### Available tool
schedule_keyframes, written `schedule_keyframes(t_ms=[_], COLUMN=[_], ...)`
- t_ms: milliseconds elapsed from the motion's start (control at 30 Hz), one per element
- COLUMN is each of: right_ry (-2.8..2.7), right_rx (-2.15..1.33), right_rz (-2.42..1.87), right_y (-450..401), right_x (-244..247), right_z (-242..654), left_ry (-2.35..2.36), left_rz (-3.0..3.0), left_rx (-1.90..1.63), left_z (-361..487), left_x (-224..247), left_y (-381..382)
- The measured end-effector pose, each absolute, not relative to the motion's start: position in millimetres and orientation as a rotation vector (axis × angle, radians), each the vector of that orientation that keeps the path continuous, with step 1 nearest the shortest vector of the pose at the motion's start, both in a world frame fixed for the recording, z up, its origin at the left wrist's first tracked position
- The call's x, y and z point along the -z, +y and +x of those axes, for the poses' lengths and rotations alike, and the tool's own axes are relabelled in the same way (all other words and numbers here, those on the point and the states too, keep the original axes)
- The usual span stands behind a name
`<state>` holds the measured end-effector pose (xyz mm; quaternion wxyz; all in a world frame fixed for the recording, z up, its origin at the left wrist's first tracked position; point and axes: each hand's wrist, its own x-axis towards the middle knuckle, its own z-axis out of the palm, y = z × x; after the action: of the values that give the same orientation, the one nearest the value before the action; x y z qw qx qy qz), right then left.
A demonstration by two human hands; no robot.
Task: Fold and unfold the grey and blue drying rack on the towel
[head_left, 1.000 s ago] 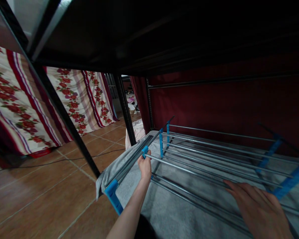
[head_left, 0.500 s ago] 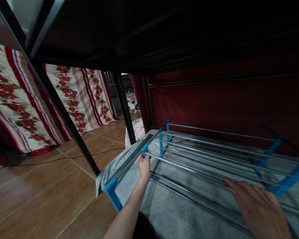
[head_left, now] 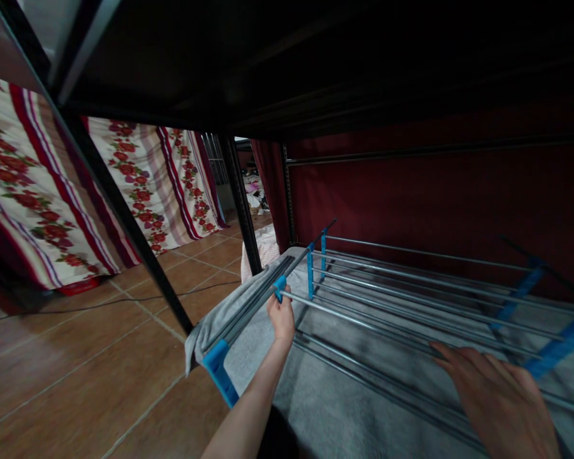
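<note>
A rack of grey metal rods [head_left: 363, 317] and blue plastic brackets [head_left: 310, 271] lies on a grey blanket [head_left: 344, 414]. My left hand [head_left: 281, 315] is closed around a blue plastic connector [head_left: 279, 287] at the left end of the nearest upper rod. Farther along that same rod, my right hand [head_left: 500, 395] curls over it from above; its fingertips are partly hidden. Loose grey tubes [head_left: 249, 312] lie at the blanket's left edge, beside a separate blue bracket [head_left: 220, 373].
Black metal posts [head_left: 124, 217] and a dark upper deck [head_left: 268, 64] frame the space. A dark red curtain [head_left: 435, 204] hangs behind the rack. Left are a tiled floor [head_left: 100, 363], a black cable [head_left: 162, 296] and a floral curtain [head_left: 143, 185].
My left hand and the connector have shifted very slightly right and up, partly along with a small camera shift. The right hand keeps its place on the rod.
</note>
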<state>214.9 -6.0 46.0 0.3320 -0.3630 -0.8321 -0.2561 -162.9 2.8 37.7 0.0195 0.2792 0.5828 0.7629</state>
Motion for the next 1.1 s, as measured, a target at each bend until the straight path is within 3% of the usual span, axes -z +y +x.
schedule_keyframes(t_ms=[333,767,1000,1100], right_ry=[-2.189,-2.024,-2.003,-2.007], right_rx=[0.640,0.446,0.322,0.303], right_rz=[-0.950,-1.105,-1.179,-1.188], right_y=[-5.9,-28.4,-25.9,-25.7], right_x=[-50.8,-68.7,-79.9,-79.4], right_z=[211.9,190.8,184.2,184.4], left_ry=[1.888,1.989,1.630,1.904], left_rz=[0.962,1.040,1.176,1.149], left_rx=[-2.409,-2.201,-2.463,-2.378], left_z=[-167.6,-176.8,-174.4,-171.6], left_x=[-20.8,-38.2,-53.4,-65.5], left_y=[9.1,-2.1,1.0,4.2])
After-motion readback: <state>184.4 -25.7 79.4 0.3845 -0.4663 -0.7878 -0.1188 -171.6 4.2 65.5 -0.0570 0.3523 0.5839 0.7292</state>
